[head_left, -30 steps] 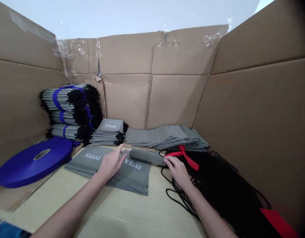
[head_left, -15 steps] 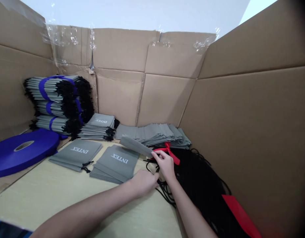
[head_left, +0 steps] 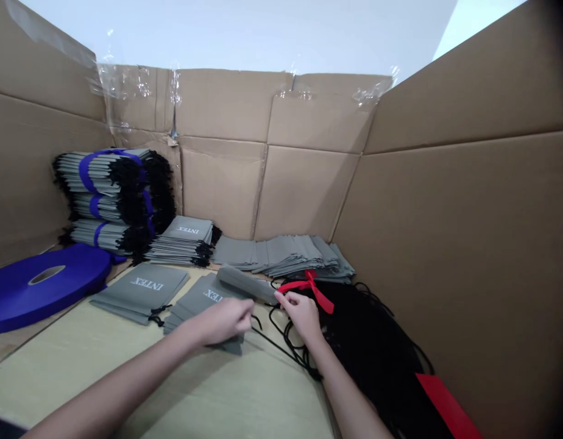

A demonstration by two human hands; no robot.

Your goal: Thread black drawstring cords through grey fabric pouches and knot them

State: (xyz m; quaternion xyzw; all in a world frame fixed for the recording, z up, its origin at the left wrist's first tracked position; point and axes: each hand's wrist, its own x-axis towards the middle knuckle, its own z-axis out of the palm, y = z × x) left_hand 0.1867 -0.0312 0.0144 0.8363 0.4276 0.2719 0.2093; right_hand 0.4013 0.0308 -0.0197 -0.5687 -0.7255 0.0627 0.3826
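Observation:
My right hand (head_left: pixel 300 312) pinches one end of a grey drawstring pouch (head_left: pixel 245 283), held slightly raised and tilted. My left hand (head_left: pixel 227 320) is closed on a black cord (head_left: pixel 278 346) that stretches right, back to a tangle of loose cords. Beneath my left hand lies a fanned pile of grey pouches (head_left: pixel 194 300) with white INTEX print, partly covered by the hand. Left of it sits a small stack of INTEX pouches (head_left: pixel 144 286) with knotted black cords. Beside my right forearm spreads a large bundle of black cords (head_left: pixel 368 347), tied with a red ribbon (head_left: pixel 312 286).
A blue ribbon roll (head_left: pixel 75 274) lies at the left, in front of pouch bundles (head_left: pixel 94 198) strapped in blue. Along the back are a stack of corded pouches (head_left: pixel 181 241) and a spread row of grey pouches (head_left: pixel 281 253). Cardboard walls (head_left: pixel 217 189) enclose the table (head_left: pixel 139 366).
My left hand has moved left, away from my right hand, drawing a black cord out of the tangle. The pouch stays in my right hand, slightly lower in view.

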